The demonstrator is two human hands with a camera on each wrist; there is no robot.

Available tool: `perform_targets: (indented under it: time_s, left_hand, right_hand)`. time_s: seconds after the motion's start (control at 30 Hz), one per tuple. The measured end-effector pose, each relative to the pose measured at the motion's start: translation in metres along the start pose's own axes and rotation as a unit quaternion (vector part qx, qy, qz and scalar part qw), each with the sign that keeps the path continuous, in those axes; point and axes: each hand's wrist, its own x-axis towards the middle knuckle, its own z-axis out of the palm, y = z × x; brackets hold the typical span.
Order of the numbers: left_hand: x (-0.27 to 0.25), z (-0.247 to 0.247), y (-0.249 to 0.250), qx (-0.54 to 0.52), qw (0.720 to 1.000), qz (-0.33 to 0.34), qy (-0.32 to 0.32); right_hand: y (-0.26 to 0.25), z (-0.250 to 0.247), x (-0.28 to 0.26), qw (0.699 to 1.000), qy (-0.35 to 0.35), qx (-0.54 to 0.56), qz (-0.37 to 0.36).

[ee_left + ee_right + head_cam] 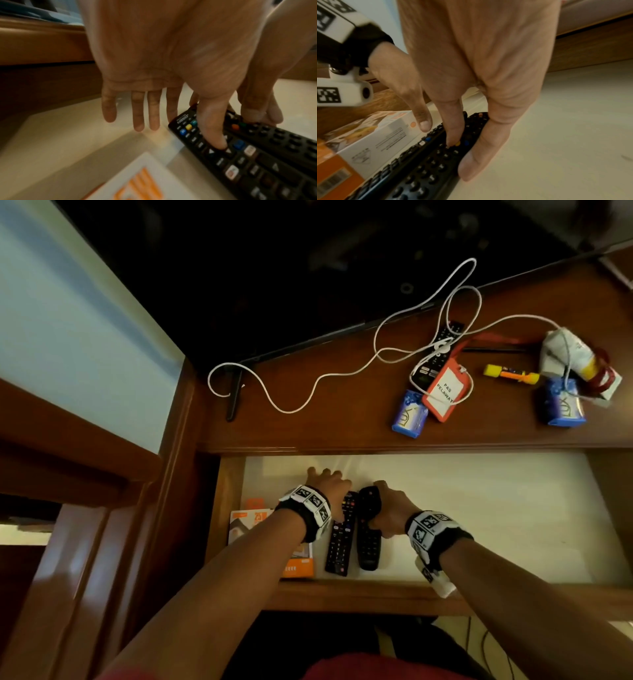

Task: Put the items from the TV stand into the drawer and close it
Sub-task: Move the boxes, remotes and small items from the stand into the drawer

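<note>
The drawer (479,508) stands pulled out, lined in white. Two black remotes lie side by side in its left part: a slim remote (339,546) (240,169) (399,158) and a rounded remote (368,542) (291,142) (423,175). My left hand (330,487) (188,128) hovers over the slim one's far end, fingers straight, thumb pressing its buttons. My right hand (383,501) (464,152) grips the rounded remote's upper part, thumb along its right side and a finger on the keys. An orange and white box (298,566) (368,142) lies left of the remotes.
On the TV stand top lie a white cable (308,392), a third remote (442,347), a red badge holder (443,390), two blue soap packs (409,414) (561,402), a yellow tube (512,373) and a crumpled white pack (572,354). The TV (308,268) stands behind.
</note>
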Motion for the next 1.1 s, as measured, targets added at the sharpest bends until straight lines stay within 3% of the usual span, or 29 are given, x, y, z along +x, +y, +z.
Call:
perform_targets:
  time_s: [0.13, 0.37, 0.63, 0.73, 0.83, 0.97, 1.1]
  left_hand:
    - [-0.002, 0.006, -0.016, -0.026, 1.000, -0.008, 0.009]
    - [-0.015, 0.015, -0.033, -0.068, 0.997, -0.032, 0.009]
    - [-0.032, 0.017, -0.029, -0.135, 0.989, -0.065, 0.017]
    - [-0.041, 0.010, -0.021, -0.172, 0.979, -0.076, 0.082]
    - [-0.054, -0.015, -0.005, -0.240, 0.948, -0.080, 0.192]
    - [-0.058, -0.068, 0.026, -0.284, 0.908, -0.064, 0.301]
    - [-0.033, -0.117, 0.053, -0.296, 0.889, -0.046, 0.346]
  right_hand:
    - [-0.010, 0.011, 0.008, 0.999, -0.007, 0.033, -0.007]
    - [-0.030, 0.034, 0.018, 0.999, -0.009, 0.000, -0.038]
    - [-0.020, 0.036, 0.013, 0.999, 0.011, 0.022, -0.030]
    - [-0.008, 0.027, 0.007, 0.997, 0.056, 0.013, -0.046]
    - [0.003, 0.004, -0.009, 0.986, 0.127, 0.088, -0.060]
    - [0.008, -0.052, -0.047, 0.953, 0.282, 0.067, -0.086]
    - [0.031, -0.122, -0.072, 0.910, 0.408, 0.035, -0.065]
